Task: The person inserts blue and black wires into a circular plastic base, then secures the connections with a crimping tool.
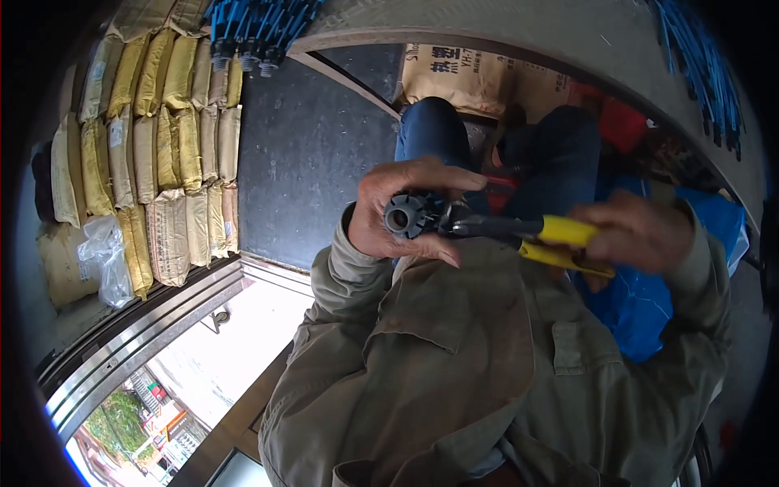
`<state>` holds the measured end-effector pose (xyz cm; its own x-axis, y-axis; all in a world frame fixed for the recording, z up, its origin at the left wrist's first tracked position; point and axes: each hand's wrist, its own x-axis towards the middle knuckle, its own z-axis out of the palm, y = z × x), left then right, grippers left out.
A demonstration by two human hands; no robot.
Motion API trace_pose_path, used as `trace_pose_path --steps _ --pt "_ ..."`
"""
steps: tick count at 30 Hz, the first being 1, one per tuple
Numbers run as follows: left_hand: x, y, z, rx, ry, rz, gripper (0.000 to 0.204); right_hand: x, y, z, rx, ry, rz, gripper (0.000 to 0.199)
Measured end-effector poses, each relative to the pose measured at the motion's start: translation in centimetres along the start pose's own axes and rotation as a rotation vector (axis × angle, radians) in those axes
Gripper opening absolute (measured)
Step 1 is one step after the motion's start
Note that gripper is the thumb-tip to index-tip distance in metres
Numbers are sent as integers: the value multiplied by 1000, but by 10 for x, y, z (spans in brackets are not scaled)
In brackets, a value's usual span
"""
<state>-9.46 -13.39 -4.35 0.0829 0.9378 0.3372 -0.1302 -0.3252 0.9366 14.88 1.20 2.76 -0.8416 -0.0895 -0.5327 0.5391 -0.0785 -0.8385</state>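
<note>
My left hand (375,188) is closed around a black plastic part (415,213), a ribbed round piece with a hole in its end, held above my lap. My right hand (637,234), slightly blurred, grips the yellow handles of a pair of pliers (568,231). The dark jaws of the pliers reach the side of the black part, beside my left thumb. Whether they bite into it I cannot tell, because the contact spot is small and partly covered by my fingers.
Ahead is a grey table (519,24) with a bundle of blue rods with black ends (264,36) and more blue rods (706,69). A brown paper sack (454,77) stands underneath. Blue plastic sheeting (629,312) lies at my right. Stacked sacks (154,154) line the left.
</note>
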Motion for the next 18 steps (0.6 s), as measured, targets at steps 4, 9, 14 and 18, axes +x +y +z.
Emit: trace_pose_path --steps 4,9,14,18 --pt "4 -11 -10 -14 -59 105 62 4 5 -9 518 -248 103 57" --pt "2 -11 -7 3 27 91 61 5 -6 42 -1362 722 -500 53" --pt "10 -6 -1 -14 29 7 60 -8 9 28 -1255 816 -455 59" --pt "17 -7 -5 -3 -44 -31 60 3 14 -16 320 -187 158 60"
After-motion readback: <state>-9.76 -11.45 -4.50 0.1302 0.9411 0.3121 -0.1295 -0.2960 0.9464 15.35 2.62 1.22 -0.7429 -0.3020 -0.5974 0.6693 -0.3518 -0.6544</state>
